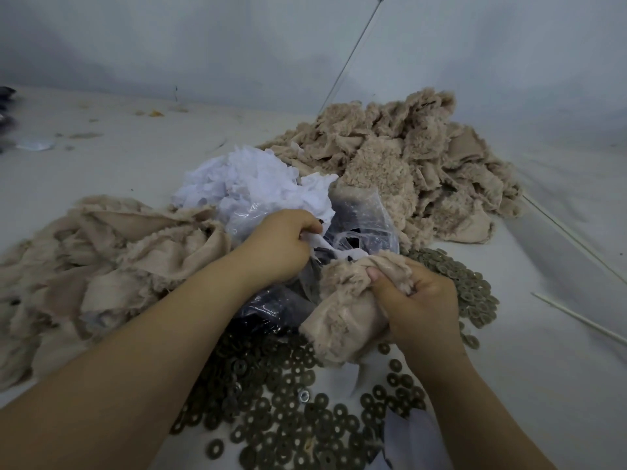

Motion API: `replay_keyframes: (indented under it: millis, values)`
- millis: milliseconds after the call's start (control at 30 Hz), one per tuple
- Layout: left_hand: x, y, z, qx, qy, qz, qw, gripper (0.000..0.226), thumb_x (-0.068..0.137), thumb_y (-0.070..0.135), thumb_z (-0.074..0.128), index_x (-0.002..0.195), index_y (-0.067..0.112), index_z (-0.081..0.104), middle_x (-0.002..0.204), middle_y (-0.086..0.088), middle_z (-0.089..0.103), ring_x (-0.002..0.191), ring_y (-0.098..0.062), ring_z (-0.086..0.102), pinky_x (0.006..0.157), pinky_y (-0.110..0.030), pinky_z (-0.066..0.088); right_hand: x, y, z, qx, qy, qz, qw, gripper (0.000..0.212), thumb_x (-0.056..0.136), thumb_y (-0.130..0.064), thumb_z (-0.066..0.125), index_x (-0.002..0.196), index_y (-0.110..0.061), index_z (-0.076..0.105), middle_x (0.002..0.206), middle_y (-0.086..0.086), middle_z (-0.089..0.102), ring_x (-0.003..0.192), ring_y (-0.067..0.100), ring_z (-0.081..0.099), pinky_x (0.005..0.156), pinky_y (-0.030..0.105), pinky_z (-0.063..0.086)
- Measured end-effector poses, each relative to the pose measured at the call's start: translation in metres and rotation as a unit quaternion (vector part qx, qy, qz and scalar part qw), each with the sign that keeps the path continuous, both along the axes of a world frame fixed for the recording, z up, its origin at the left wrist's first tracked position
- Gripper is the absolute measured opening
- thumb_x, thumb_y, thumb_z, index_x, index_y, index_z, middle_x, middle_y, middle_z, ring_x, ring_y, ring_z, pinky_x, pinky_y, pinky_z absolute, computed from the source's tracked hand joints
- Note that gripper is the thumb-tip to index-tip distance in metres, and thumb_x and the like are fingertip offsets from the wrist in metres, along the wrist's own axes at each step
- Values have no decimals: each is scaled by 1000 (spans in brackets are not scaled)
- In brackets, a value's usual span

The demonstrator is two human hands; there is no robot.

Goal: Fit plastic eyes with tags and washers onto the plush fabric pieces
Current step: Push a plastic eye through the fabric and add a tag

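Our right hand [417,300] grips a beige plush piece [349,310] bunched in its fist, its length running down and left from the knuckles. Our left hand [281,245] pinches a white tag [314,238] just up-left of it, nearly touching, beside the clear bag [363,218]. Washers [288,412] lie scattered on the surface [543,351] below. Any eye between the hands is hidden; we cannot make it out.

Dim, flat light; soft, wide-angle-bowed edges.
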State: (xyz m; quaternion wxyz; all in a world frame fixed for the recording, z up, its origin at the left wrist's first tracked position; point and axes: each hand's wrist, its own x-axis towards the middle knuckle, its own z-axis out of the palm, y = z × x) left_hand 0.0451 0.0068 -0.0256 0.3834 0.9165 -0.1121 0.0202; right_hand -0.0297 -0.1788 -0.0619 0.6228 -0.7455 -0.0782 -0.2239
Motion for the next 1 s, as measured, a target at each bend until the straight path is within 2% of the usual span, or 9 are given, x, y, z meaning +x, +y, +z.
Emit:
replay_keyframes:
  millis: [200, 333, 467, 567, 633, 700, 733, 867, 1000]
  values:
    - [-16, 0, 10, -68, -61, -19, 996, 22, 89, -1, 66, 104, 14, 73, 76, 9, 62, 63, 2, 56, 59, -4, 41, 0, 2, -1, 8, 15, 3, 1000, 27, 88, -8, 72, 87, -34, 76, 85, -13, 77, 81, 3, 72, 68, 14, 54]
    - [-27, 1, 19, -189, -90, -2, 978, 17, 88, 1, 68, 87, 17, 74, 72, 7, 66, 58, 5, 55, 56, -7, 42, 2, 2, -4, 24, 41, -17, 999, 25, 87, -10, 73, 86, -35, 76, 80, -12, 77, 79, 6, 73, 66, 21, 58]
    - [-29, 1, 12, -183, -7, -14, 983, 12, 89, 3, 69, 91, 14, 72, 80, -8, 67, 64, -9, 59, 61, -23, 49, 4, 1, -6, 7, 42, -40, 998, 27, 87, -10, 74, 82, -37, 74, 77, -10, 76, 76, 7, 73, 67, 26, 60]
    - [-34, 1, 3, -209, 42, -32, 977, 16, 86, -1, 72, 95, 13, 72, 73, -9, 56, 51, -14, 59, 54, -26, 50, 5, 1, -7, -13, 27, -33, 999, 31, 87, -9, 73, 79, -39, 74, 80, -8, 77, 77, 7, 72, 67, 25, 59]
    - [-39, 0, 0, -270, 39, -18, 962, 17, 88, -5, 67, 89, 11, 74, 64, -7, 57, 45, -18, 55, 49, -26, 48, 7, 1, -11, -29, 28, -47, 998, 26, 87, -9, 74, 81, -35, 75, 85, -8, 77, 81, 6, 72, 70, 24, 58]
    - [-43, -2, -1, -389, 67, -6, 919, 20, 92, -8, 57, 89, 4, 72, 56, -7, 58, 43, -19, 53, 45, -25, 45, 9, 1, -13, -35, 48, -63, 996, 11, 87, -10, 74, 87, -20, 80, 89, -2, 77, 81, 7, 71, 71, 25, 57]
    - [-47, -4, -1, -441, 89, -9, 893, 20, 93, -9, 54, 91, 0, 71, 57, -8, 61, 45, -20, 56, 45, -26, 48, 9, 1, -13, -36, 61, -65, 995, 6, 86, -11, 75, 84, -12, 80, 83, 0, 76, 75, 8, 70, 67, 28, 57]
    - [-61, -9, -8, -535, 144, -69, 829, 29, 93, -15, 44, 103, -5, 69, 87, -21, 73, 74, -31, 73, 63, -30, 58, 11, 0, -16, -26, 72, -75, 994, 42, 86, -14, 76, 53, 0, 54, 46, -2, 50, 46, 12, 44, 45, 33, 41]
    - [-70, -15, -24, -521, 97, -58, 846, 22, 82, -1, 65, 100, 7, 75, 95, -17, 75, 88, -27, 74, 75, -28, 58, 9, 4, -15, -33, 85, -59, 994, 47, 87, -17, 74, 58, 11, 50, 53, 27, 47, 50, 17, 39, 44, 40, 36]
